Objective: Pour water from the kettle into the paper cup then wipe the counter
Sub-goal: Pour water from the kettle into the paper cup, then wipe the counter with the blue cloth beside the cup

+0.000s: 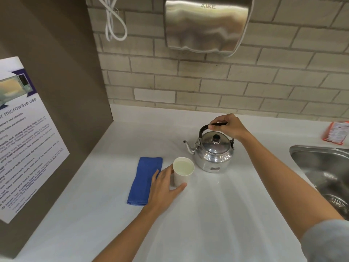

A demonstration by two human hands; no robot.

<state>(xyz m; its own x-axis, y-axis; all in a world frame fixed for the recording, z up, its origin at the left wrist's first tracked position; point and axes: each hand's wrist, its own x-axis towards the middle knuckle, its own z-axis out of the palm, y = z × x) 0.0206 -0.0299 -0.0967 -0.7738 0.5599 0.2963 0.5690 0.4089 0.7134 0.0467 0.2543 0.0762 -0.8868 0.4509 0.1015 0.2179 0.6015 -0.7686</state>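
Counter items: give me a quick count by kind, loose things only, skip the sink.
Kettle: 1
Paper cup: 1
Blue cloth: 1
Orange packet: 1
Total: 4

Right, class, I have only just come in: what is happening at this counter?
A person stands at a white counter. The right hand grips the black handle of a metal kettle, which sits upright on the counter. The left hand steadies a paper cup that seems to hold liquid. A folded blue cloth lies flat beside the cup, unused.
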